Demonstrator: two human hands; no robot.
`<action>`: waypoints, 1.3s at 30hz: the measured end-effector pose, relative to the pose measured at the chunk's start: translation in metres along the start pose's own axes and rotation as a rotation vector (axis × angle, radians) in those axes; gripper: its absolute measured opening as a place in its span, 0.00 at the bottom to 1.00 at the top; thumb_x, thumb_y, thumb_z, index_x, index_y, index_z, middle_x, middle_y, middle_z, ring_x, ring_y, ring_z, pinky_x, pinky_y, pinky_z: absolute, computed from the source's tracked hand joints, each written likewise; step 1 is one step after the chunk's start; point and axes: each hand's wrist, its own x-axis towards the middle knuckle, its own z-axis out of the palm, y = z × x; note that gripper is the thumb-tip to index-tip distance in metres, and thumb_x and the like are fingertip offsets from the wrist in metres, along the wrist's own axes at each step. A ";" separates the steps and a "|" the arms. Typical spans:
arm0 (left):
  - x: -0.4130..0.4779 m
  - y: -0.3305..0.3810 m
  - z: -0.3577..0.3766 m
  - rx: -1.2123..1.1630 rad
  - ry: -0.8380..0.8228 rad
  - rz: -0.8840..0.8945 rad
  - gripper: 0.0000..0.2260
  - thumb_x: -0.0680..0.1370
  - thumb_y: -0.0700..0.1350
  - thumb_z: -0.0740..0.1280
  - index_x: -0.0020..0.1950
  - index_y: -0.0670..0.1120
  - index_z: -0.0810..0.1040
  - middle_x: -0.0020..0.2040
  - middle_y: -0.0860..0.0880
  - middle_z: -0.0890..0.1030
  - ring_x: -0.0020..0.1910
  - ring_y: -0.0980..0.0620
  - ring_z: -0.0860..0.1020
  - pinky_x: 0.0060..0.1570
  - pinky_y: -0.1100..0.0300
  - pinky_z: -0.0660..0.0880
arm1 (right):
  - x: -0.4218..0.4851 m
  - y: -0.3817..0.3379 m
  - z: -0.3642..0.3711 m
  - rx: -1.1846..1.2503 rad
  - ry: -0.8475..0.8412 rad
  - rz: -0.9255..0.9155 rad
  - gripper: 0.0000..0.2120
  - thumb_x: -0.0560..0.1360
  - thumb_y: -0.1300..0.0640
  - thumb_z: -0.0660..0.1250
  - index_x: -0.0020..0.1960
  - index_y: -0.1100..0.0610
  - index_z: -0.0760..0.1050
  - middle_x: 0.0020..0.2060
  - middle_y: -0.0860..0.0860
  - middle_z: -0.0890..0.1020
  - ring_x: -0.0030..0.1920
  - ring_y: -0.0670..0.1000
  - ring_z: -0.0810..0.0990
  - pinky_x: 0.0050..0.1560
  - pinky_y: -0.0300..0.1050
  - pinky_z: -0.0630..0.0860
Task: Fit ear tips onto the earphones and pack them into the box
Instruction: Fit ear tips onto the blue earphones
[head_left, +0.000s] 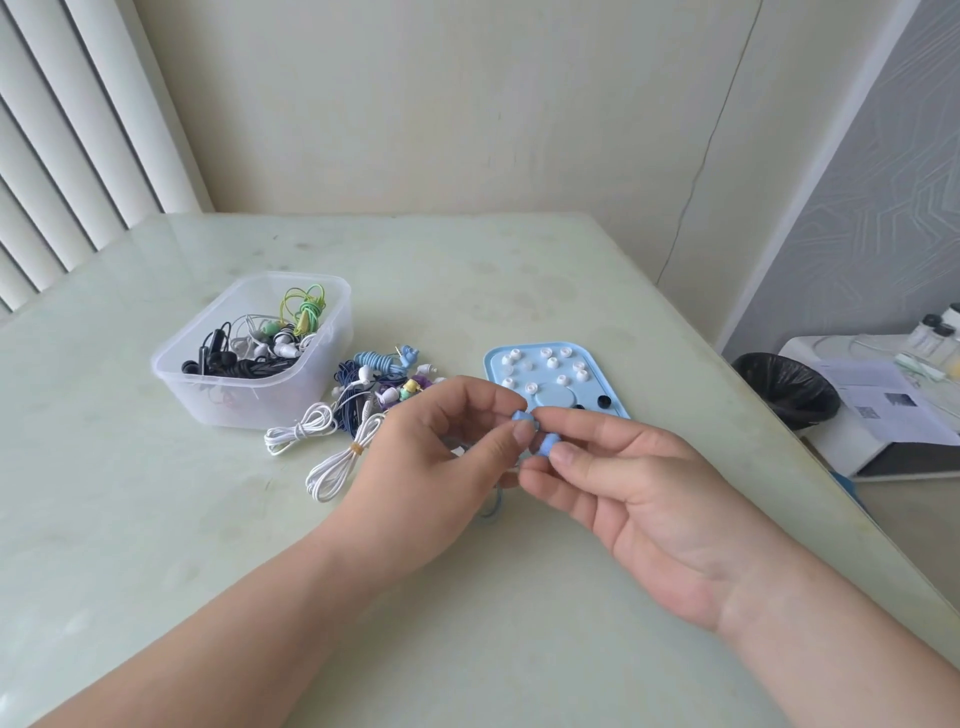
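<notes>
Both hands are up over the pale green tabletop (156, 519), close together in the middle. The left hand (441, 457) pinches one small blue earbud (521, 417) with its thumb and first finger, so those fingers (523, 432) are clamped on it. The right hand (639, 493) pinches a second blue earbud (548, 445) in the same way. The two buds sit just beside each other, the right one a little lower. A thin blue cord (496, 503) hangs down under the hands. I cannot tell if a tip is on either bud; they are too small to see well. The loose ear tips (530, 387) lie on a blue tray (592, 389) just past the fingertips, farther from the person and a bit to the right. The right hand is the nearer one to that tray, so I think it would reach for the next tip while the left hand keeps its bud. The clear box (218, 395) sits well off to the left, with some earphones already inside, so the left hand is nearer for packing. More earphones (374, 395) lie in a heap between the box and the tray. The job looks partly done.
</notes>
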 end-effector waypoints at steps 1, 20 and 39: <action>0.001 -0.001 0.000 -0.024 0.003 -0.020 0.03 0.78 0.39 0.74 0.52 0.43 0.84 0.44 0.48 0.87 0.41 0.51 0.84 0.41 0.66 0.79 | 0.000 0.000 0.000 -0.004 0.027 -0.006 0.13 0.74 0.71 0.69 0.57 0.66 0.82 0.48 0.61 0.87 0.43 0.55 0.87 0.43 0.41 0.84; 0.008 -0.011 0.001 -0.442 -0.033 -0.268 0.08 0.83 0.40 0.67 0.59 0.38 0.76 0.40 0.39 0.82 0.35 0.43 0.80 0.43 0.51 0.77 | 0.015 0.002 0.009 -0.727 0.210 -0.505 0.03 0.74 0.54 0.77 0.41 0.51 0.86 0.32 0.45 0.85 0.35 0.49 0.82 0.41 0.40 0.76; 0.012 -0.013 0.003 -0.590 0.092 -0.305 0.07 0.82 0.39 0.69 0.57 0.38 0.79 0.46 0.39 0.84 0.37 0.43 0.79 0.42 0.51 0.77 | 0.093 -0.032 0.010 -1.596 0.187 -0.373 0.06 0.78 0.58 0.71 0.43 0.53 0.84 0.37 0.46 0.81 0.36 0.44 0.79 0.40 0.40 0.77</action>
